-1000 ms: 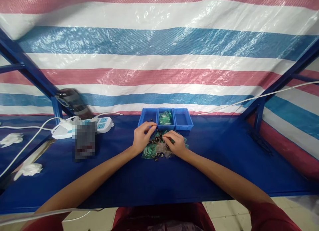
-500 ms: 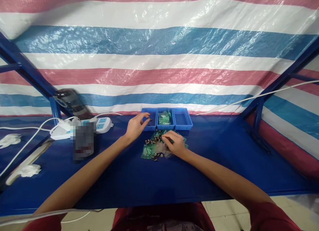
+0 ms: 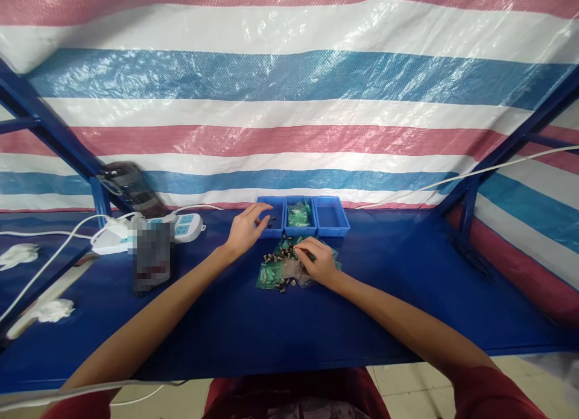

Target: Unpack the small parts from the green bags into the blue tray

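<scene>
My left hand (image 3: pixel 246 228) hovers at the near left side of the left blue bin (image 3: pixel 272 233), thumb and fingers apart with nothing between them. Small dark pieces (image 3: pixel 271 220) lie in that bin beside the fingertips. My right hand (image 3: pixel 318 261) is over the pile, thumb and fingertips pinched together; whatever they hold is too small or hidden. Under and around it are several small metal-and-black cylindrical parts (image 3: pixel 274 258) and green-tinted plastic bags (image 3: pixel 270 275). The middle blue bin (image 3: pixel 300 231) contains similar green bags (image 3: pixel 298 214).
To the right stands a third blue bin (image 3: pixel 332 231). On the left are a white power strip (image 3: pixel 190 227) with cables, a blurred-out dark object (image 3: pixel 152 256), a dark bottle (image 3: pixel 136 187) and crumpled white tissue (image 3: pixel 55 310). Blue frame posts (image 3: pixel 469 205) rise at both sides.
My left thumb and fingers have let go of a small dark piece, which now shows in the left bin. My right hand has stayed in place over the pile.
</scene>
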`<state>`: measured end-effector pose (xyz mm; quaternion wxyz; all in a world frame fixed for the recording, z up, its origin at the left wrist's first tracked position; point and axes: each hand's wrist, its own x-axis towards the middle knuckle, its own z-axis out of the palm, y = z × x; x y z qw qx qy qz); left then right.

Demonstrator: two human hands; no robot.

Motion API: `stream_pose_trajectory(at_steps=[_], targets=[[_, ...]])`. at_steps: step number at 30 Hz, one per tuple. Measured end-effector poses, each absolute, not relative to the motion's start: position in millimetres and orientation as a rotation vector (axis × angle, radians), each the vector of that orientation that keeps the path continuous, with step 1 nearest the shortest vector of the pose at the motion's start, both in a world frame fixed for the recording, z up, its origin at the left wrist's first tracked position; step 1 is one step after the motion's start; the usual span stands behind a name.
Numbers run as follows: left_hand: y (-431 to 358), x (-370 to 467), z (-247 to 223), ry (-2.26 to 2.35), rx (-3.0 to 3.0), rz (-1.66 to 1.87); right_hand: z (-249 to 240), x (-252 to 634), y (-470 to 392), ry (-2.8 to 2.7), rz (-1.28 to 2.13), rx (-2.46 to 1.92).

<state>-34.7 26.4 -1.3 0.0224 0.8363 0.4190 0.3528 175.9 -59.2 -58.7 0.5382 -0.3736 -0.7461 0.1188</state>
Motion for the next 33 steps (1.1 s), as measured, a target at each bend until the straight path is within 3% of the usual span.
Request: stream_pose_trajectory(at_steps=[5, 9, 14, 20, 33], targets=[[3, -26, 12, 1.2, 2.579, 1.153, -44, 177, -59, -1.649, 0.274, -0.939], [-21, -22, 9, 1.078, 2.66, 0.967, -23, 189, -57, -1.623, 0.369, -1.0], [-48, -36, -16, 0.913, 2.812, 0.435, -24, 222, -69, -2.153, 0.291, -1.008], [-63, -46, -39, 0.833, 2.838, 0.173, -52, 242, -89, -2.587, 0.204, -1.204], [-40, -42, -38, 0.74, 2.831, 0.132, -59, 242, -80, -2.685, 0.247, -1.222]])
